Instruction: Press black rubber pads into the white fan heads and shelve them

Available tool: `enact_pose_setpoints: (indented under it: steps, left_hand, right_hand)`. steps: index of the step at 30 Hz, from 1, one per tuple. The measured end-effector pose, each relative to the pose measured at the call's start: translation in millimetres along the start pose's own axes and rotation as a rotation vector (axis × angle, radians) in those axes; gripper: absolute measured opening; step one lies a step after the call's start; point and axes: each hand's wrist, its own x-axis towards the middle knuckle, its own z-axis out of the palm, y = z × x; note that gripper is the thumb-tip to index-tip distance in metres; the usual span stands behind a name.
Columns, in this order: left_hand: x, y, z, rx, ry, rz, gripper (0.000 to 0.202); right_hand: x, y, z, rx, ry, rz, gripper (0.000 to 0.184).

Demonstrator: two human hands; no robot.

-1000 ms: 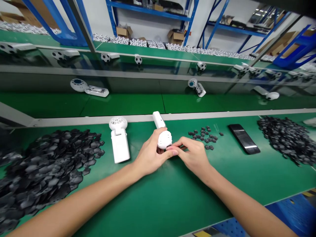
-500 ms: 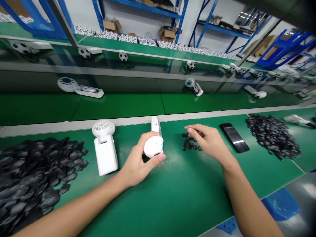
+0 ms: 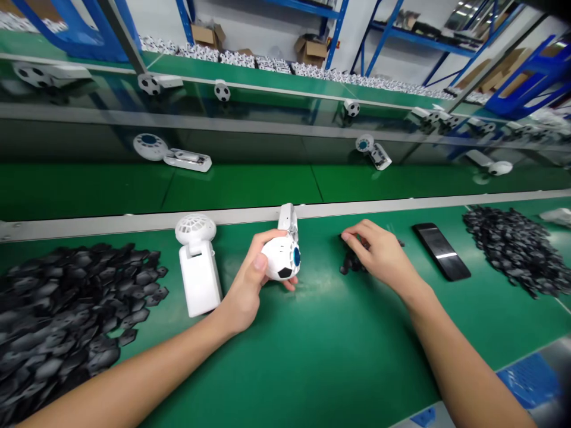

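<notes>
White ball fan point(image 3: 274, 255) is what we hold, near the middle of the green table point(image 3: 312, 351). Starting on the left, we see a big heap of flat black pieces point(image 3: 75, 315), all spread over each other. Next to it lies another white fan point(image 3: 200, 282), with its round, holey head pointing to the back of the table.

Then comes our left hand point(image 3: 243, 291), wrapped around the ball of the fan we hold. Our thumb presses on the ball, and some fingertips peek out under it. The ball has one black patch point(image 3: 284, 273) at the front and a blue circle point(image 3: 297, 257) on its right side. Its handle points away from us.

Our right hand point(image 3: 379, 252) is well apart from the ball, over some little black bits point(image 3: 350, 263). Its thumb and pointing finger come close together, but we cannot tell if they pinch a bit. To the right, a black phone point(image 3: 441, 251) lies at a slant. Past it, we see another heap of small black pieces point(image 3: 513, 249).
</notes>
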Motion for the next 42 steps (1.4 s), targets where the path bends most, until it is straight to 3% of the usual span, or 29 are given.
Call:
enact_pose_setpoints:
  steps: [3,6,10,13,16,18,21,25,28,32,37,42]
  left_hand:
    - [0,1,1.1,0.006,0.003,-0.034,0.055]
    - [-1,5,3.6,0.029,0.02,-0.061,0.048]
    - [-2,9,5.7,0.123,0.031,-0.082,0.046]
    - [-1,10,6.1,0.177,0.027,-0.076,0.045]
    - [0,9,5.4,0.197,0.022,-0.084,0.043]
    - [1,7,4.7,0.202,0.028,-0.101,0.043]
    - [2,5,4.6,0.27,0.057,-0.104,0.044]
    - [3,7,7.5,0.513,0.033,-0.034,0.043]
    - [2,10,10.0,0.644,-0.047,0.024,0.041]
    - [-1,9,10.5,0.686,-0.116,0.063,0.047]
    - [-3,7,11.9,0.707,-0.123,0.083,0.062]
    - [-4,10,14.6,0.755,-0.126,0.083,0.045]
  right_hand:
    - [-4,-14,12,0.249,0.019,0.136,0.018]
    - [-11,-29,23,0.314,-0.085,0.125,0.015]
    - [-16,-40,26,0.038,-0.106,0.006,0.012]
    - [-18,-43,22,-0.205,-0.126,0.01,0.007]
    - [-17,-44,18,-0.324,-0.174,-0.015,0.015]
    - [-16,-46,16,-0.246,-0.181,-0.049,0.019]
    - [-18,-52,13,0.119,-0.18,-0.016,0.023]
    - [-26,-70,13,0.72,-0.22,0.284,0.021]
    - [-32,-82,17,0.957,-0.211,0.425,0.026]
    - [-33,-89,22,0.981,-0.216,0.411,0.023]
    - [-36,-93,23,0.821,-0.134,0.317,0.016]
    - [-40,-95,27,0.716,-0.098,0.237,0.019]
